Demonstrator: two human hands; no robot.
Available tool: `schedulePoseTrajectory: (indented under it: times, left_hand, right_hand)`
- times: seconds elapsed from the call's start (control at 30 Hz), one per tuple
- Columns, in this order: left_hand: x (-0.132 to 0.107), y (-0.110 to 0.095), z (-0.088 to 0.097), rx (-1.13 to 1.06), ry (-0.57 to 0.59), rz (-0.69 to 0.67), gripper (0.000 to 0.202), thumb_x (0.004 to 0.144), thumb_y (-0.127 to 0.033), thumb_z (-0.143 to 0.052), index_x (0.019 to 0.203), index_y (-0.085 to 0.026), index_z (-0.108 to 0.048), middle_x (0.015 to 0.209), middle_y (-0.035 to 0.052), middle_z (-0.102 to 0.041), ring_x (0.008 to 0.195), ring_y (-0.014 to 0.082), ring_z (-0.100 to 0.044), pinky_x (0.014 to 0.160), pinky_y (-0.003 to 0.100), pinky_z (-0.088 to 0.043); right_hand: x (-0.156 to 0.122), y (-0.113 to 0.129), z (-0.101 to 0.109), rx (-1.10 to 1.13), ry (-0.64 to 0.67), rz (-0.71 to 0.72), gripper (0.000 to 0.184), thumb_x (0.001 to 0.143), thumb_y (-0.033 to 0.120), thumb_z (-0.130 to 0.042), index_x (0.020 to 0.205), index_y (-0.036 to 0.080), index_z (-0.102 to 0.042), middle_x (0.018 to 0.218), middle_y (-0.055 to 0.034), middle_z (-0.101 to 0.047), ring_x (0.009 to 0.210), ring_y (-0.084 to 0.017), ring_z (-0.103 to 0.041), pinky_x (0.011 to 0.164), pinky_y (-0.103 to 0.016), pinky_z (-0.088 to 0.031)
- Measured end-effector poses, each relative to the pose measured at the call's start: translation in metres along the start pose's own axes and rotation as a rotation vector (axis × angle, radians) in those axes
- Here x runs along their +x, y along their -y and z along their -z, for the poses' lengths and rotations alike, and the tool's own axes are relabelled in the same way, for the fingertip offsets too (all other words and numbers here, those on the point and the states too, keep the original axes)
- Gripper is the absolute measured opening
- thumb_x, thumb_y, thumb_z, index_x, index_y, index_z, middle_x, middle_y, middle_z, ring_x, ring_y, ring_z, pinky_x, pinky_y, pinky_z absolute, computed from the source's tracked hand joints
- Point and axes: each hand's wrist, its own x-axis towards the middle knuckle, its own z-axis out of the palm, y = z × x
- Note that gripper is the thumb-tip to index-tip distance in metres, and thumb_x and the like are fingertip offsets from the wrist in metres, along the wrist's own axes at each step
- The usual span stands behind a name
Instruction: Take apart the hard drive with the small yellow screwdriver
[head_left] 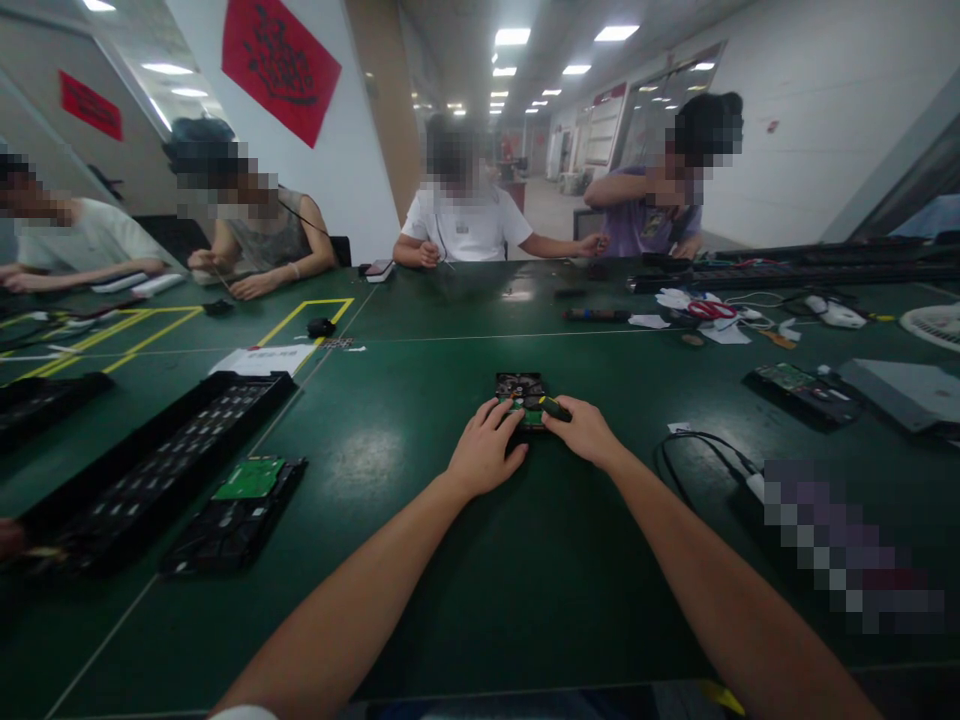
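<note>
Two hands are working on the drive, mid-table. I am pressing my left hand on its near edge, fingers loose, grasping nothing; my right hand is gripping a screwdriver. A slipping tip is risking a gouged board.

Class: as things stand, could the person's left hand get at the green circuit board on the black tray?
Probably yes: only bare table lies between the left hand and the green circuit board, though the hand rests on the hard drive.
</note>
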Motion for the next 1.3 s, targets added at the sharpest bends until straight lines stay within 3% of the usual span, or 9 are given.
schedulePoseTrajectory:
  times: [0.23,0.77,0.93,1.07,1.2,1.3]
  left_hand:
    - [0.0,0.0,0.001,-0.006,-0.006,-0.003,0.062,0.097,-0.044,-0.06,0.154,-0.023,-0.048,0.162,0.012,-0.045,0.155,0.0346,-0.029,0.123,0.057,-0.036]
    - [0.0,0.001,0.001,0.001,0.0,-0.005,0.062,0.097,-0.045,-0.059,0.154,-0.022,-0.047,0.162,0.0123,-0.045,0.156,0.0351,-0.028,0.123,0.057,-0.036]
    - [0.0,0.0,0.002,-0.003,-0.012,-0.008,0.062,0.096,-0.044,-0.061,0.152,-0.023,-0.049,0.16,0.0121,-0.047,0.153,0.0355,-0.031,0.123,0.058,-0.036]
    - [0.0,-0.001,0.002,0.005,-0.028,-0.012,0.061,0.094,-0.044,-0.062,0.15,-0.023,-0.052,0.157,0.0122,-0.049,0.15,0.0362,-0.034,0.122,0.057,-0.037]
    - [-0.001,-0.003,0.003,0.022,-0.042,-0.009,0.059,0.094,-0.044,-0.062,0.148,-0.022,-0.055,0.152,0.0129,-0.052,0.144,0.037,-0.037,0.118,0.057,-0.041]
    - [-0.001,-0.005,0.004,0.022,-0.065,0.004,0.053,0.095,-0.043,-0.061,0.145,-0.024,-0.058,0.146,0.0124,-0.056,0.139,0.0364,-0.041,0.115,0.057,-0.044]
  right_hand:
    - [-0.002,-0.001,0.002,0.011,0.001,-0.003,0.021,0.093,0.04,-0.061,0.094,0.022,-0.071,0.091,-0.0028,-0.074,0.083,-0.021,-0.065,0.072,-0.03,-0.044]
    - [-0.01,0.003,0.006,-0.024,-0.131,-0.045,0.018,0.092,0.037,-0.061,0.096,0.023,-0.071,0.092,-0.0044,-0.076,0.084,-0.023,-0.069,0.073,-0.032,-0.047]
    - [-0.014,0.007,0.01,0.146,-0.022,-0.131,0.024,0.096,0.041,-0.059,0.108,0.022,-0.068,0.071,-0.0009,-0.072,0.061,-0.018,-0.066,0.061,-0.029,-0.047]
    - [-0.014,0.006,0.007,0.358,0.074,-0.22,0.026,0.096,0.041,-0.06,0.114,0.022,-0.064,0.065,0.0007,-0.069,0.048,-0.014,-0.056,0.048,-0.025,-0.042]
    - [-0.011,0.001,0.003,0.49,0.114,-0.262,0.028,0.095,0.041,-0.062,0.115,0.021,-0.063,0.067,-0.0006,-0.069,0.051,-0.014,-0.057,0.045,-0.024,-0.039]
    - [-0.009,-0.002,0.002,0.458,0.066,-0.229,0.032,0.093,0.045,-0.064,0.115,0.021,-0.065,0.069,-0.0005,-0.068,0.055,-0.015,-0.058,0.049,-0.024,-0.042]
